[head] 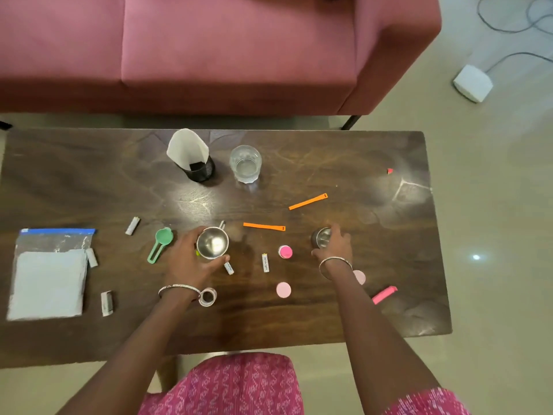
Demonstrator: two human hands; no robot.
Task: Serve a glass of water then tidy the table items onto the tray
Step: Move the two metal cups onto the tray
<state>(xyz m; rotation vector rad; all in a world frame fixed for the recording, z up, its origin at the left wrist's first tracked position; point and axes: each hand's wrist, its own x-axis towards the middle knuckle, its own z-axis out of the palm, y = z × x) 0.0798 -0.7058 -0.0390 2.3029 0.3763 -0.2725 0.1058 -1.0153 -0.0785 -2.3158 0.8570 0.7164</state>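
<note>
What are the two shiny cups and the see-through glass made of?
The bigger shiny cup, in the left hand, and the smaller shiny cup, in the right hand, look like polished metal, probably steel: silvery, mirror-like glints. The see-through glass looks like clear glass, though clear plastic is possible.

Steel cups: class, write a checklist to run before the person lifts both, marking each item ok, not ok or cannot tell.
1. Left hand grip round larger steel cup: ok.
2. Right hand grip on smaller steel cup: ok.
3. Larger steel cup empty: ok, bare bottom shows.
4. Smaller steel cup empty: cannot tell, hand covers it.
5. Glass of water clear of both hands: ok.
6. Tray in view: not ok, none shows.
</note>
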